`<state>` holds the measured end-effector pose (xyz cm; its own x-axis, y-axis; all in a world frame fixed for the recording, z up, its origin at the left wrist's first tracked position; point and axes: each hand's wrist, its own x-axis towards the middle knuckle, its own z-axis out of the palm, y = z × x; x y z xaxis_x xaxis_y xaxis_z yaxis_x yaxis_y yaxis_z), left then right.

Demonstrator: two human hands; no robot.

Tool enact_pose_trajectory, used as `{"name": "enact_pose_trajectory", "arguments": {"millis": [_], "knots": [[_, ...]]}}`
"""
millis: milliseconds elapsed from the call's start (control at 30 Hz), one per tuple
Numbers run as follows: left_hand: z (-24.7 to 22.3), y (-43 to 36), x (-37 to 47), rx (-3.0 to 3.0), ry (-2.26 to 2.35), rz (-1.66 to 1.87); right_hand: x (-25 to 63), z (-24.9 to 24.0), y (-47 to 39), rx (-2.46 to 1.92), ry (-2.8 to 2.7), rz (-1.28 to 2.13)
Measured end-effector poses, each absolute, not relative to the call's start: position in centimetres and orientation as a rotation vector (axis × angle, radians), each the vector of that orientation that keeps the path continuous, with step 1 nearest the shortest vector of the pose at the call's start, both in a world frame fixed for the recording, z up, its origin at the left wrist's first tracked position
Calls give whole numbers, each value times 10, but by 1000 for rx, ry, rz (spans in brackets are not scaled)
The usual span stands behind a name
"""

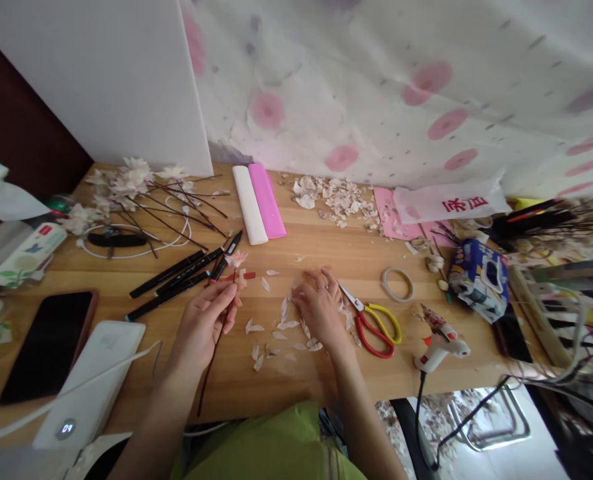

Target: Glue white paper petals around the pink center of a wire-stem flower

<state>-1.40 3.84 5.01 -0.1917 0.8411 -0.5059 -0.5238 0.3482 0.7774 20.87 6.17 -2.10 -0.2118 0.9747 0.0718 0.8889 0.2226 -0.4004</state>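
L hand [219,307]: fingers curled in, thumb pressed on forefinger, pinching dark stem [209,370].
Stem: in L hand, left of worktop [326,247] mid; pinkish petals [237,259] at upper tip, lower end down by front edge.
R hand [321,300]: palm down, fingers bent & part spread, low over worktop mid; can't tell if fingertips grip a petal.
Loose petals [289,325]: pale, scattered btwn both hands & under R hand, nearer front edge than back.
Scissors [377,327]: red & yellow handles, just right of R hand, blades twd it.
Tape ring [397,285]: flat, right of scissors, twd right end.
Glue gun [441,343]: nr front edge, right part, black cord over edge.
Markers [169,275]: grp left of L hand.
Paper rolls: white [250,205] & pink [267,202], side by side nr back edge.
Petal heap [343,200]: along back edge, right of rolls.
Stemmed flowers [136,183]: white, back left corner.
Phone [51,347] + power bank [91,383]: front left corner; bank reads 09.
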Motion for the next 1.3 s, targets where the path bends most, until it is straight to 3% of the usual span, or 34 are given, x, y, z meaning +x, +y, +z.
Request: {"name": "enact_pose_trajectory", "arguments": {"millis": [233, 500, 833, 1300], "knots": [[49, 41, -11, 381, 1225, 1219, 209, -18, 62, -1756, -2159, 420], [40, 38, -12, 378, 1236, 1212, 212, 21, 20, -1658, -2207, 634], [45, 39, -6, 397, 1233, 1213, 180, 5, -9, -1639, -2390, 883], [40, 37, -10, 382, 1241, 1204, 241, 14, -4, -1813, -2029, 611]]}}
